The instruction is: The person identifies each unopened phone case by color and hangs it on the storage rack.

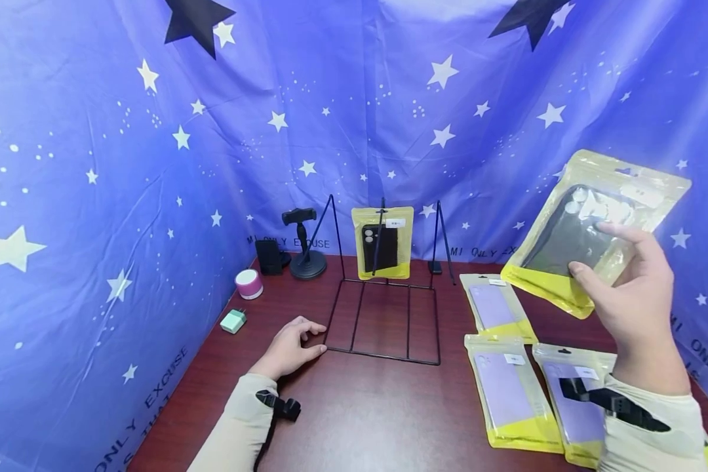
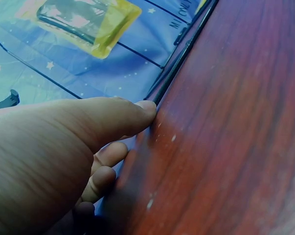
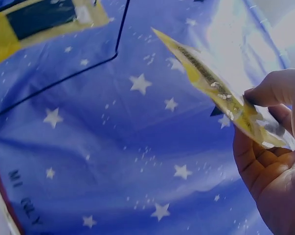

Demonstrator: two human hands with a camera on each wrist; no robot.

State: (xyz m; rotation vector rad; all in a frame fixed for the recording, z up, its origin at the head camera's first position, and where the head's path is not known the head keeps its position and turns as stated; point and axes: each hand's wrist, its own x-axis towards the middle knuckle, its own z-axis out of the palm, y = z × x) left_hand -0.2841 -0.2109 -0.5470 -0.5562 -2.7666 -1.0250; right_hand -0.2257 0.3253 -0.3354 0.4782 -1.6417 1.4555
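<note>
Raised over the table's right side, a clear and yellow pouch with a black phone case [image 1: 572,229] is pinched by my right hand [image 1: 643,288], thumb and fingers on its side edge. The right wrist view shows the same pouch [image 3: 220,93] nearly edge-on. My left hand [image 1: 289,347] holds the front left corner of a black wire display rack [image 1: 383,356], and its thumb [image 2: 137,112] touches the wire in the left wrist view. From the rack's middle hook hangs another pouch with a black phone case [image 1: 383,246].
Flat pouches with purple phone cases [image 1: 501,393] lie on the right of the dark red table [image 1: 354,419]. At the back left stand a phone holder [image 1: 307,262], a black stand [image 1: 268,257], a pink and white round item [image 1: 249,284] and a green charger plug [image 1: 233,321]. A starry blue cloth hangs behind.
</note>
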